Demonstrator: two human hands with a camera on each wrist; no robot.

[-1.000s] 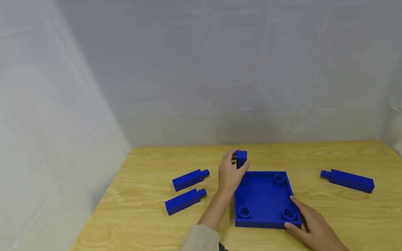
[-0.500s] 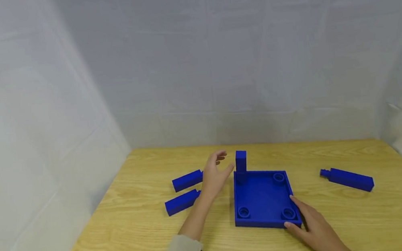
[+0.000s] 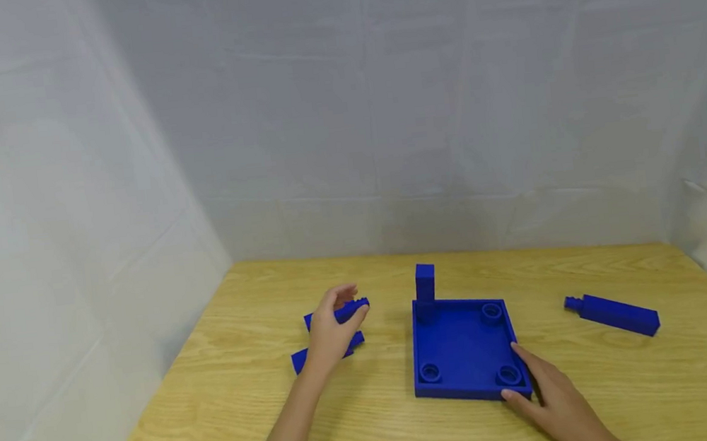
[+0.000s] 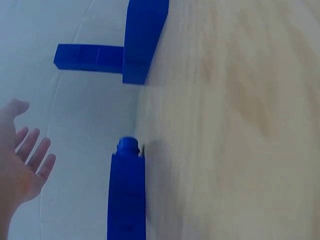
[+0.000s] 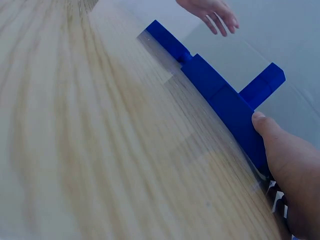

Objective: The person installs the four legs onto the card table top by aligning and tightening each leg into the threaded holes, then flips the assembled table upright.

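A blue square tray (image 3: 464,341) lies on the wooden table, with round sockets in its corners. One blue peg (image 3: 425,286) stands upright in its far-left corner. My left hand (image 3: 332,320) hovers over two blue pegs (image 3: 349,311) lying left of the tray. Its fingers are loose, and in the left wrist view my left hand (image 4: 22,165) is spread and apart from the nearest peg (image 4: 127,195). My right hand (image 3: 545,390) rests against the tray's near-right corner, thumb (image 5: 280,150) on the tray wall (image 5: 225,100).
Another blue peg (image 3: 612,315) lies alone to the right of the tray. White cloth walls (image 3: 384,139) close off the table at the back and both sides. Bare wood (image 3: 219,418) shows at the near left.
My left hand let go of the upright peg, which stays standing in the tray, and moved left to above the two lying pegs. My right hand has not moved.
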